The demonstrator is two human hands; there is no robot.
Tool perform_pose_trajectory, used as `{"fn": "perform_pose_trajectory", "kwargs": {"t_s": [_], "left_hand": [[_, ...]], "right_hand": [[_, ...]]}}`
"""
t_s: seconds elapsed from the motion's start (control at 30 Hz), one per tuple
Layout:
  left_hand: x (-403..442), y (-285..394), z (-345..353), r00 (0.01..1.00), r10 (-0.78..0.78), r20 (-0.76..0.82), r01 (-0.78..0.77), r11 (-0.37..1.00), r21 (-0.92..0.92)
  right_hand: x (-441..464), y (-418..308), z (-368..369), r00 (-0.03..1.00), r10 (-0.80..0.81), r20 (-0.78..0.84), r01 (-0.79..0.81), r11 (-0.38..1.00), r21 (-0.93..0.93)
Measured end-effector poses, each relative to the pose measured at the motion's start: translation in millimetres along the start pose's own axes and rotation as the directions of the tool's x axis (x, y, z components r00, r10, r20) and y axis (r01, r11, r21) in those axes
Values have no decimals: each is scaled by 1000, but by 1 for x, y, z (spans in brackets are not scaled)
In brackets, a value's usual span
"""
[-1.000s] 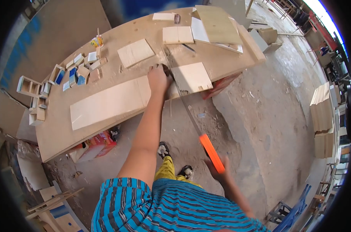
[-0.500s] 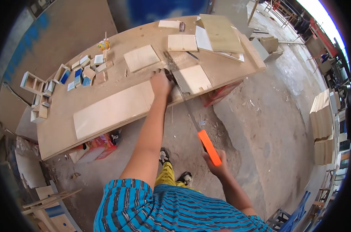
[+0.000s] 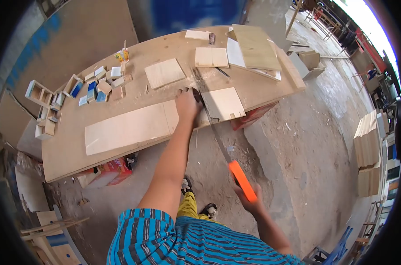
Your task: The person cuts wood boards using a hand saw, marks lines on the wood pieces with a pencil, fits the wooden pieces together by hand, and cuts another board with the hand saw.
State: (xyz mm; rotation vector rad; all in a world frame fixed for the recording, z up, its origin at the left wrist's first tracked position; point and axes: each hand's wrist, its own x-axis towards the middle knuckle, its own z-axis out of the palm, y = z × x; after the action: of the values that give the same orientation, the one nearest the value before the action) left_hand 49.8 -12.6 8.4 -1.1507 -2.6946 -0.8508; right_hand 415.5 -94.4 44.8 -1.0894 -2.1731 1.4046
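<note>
In my right hand [image 3: 250, 199] is the orange handle of a handsaw [image 3: 242, 179], my fingers closed round it. Its narrow blade runs up and left to the table edge, along the left side of a pale wooden board [image 3: 225, 103]. My left hand [image 3: 188, 105] rests at the right end of a long pale board [image 3: 132, 126], next to the blade. The fingers are curled over a small dark object that I cannot identify; the palm hides most of it. Sawdust [image 3: 200, 82] lies beyond the blade's far end.
On the wooden table [image 3: 121, 104] lie a square board [image 3: 165, 73], another small board [image 3: 211, 57], a dark pencil-like stick [image 3: 222, 72] and larger sheets [image 3: 258, 46]. Small wooden blocks [image 3: 104, 86] and open boxes [image 3: 41, 97] sit at left. Stacked boards [image 3: 366, 145] stand at far right.
My right hand and the saw handle have moved down and slightly right, drawing the saw back towards me. My left hand keeps its place on the board; the whole view has shifted slightly.
</note>
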Motion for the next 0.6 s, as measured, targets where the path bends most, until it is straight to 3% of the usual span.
{"fn": "perform_pose_trajectory", "kwargs": {"t_s": [0.03,0.13,0.17,0.33,0.4,0.5,0.57,0.6], "left_hand": [[-2,-3,0,999,-25,-43,25,1000,0],[7,-3,-5,983,-96,-155,94,995,-22],[7,-2,-5,984,-98,-146,97,995,-17],[7,-3,-4,986,-85,-140,90,996,29],[8,-7,6,980,-97,-175,97,995,-10],[6,-8,7,981,-77,-180,63,995,-80],[6,-7,7,984,-26,-177,14,997,-70],[5,-7,3,987,7,-163,-15,999,-48]], "right_hand": [[20,-17,13,997,-73,2,73,995,-65],[34,-6,18,995,-36,-88,49,987,150],[34,-4,9,998,58,-36,-48,969,243],[-32,20,-11,995,-100,-2,97,976,-197],[-79,35,-27,999,-49,-4,46,966,-255],[-93,10,-41,1000,-25,9,26,981,-193],[-71,32,-22,988,-78,-133,67,994,-82],[-48,27,-16,990,-86,-116,78,994,-73]]}}
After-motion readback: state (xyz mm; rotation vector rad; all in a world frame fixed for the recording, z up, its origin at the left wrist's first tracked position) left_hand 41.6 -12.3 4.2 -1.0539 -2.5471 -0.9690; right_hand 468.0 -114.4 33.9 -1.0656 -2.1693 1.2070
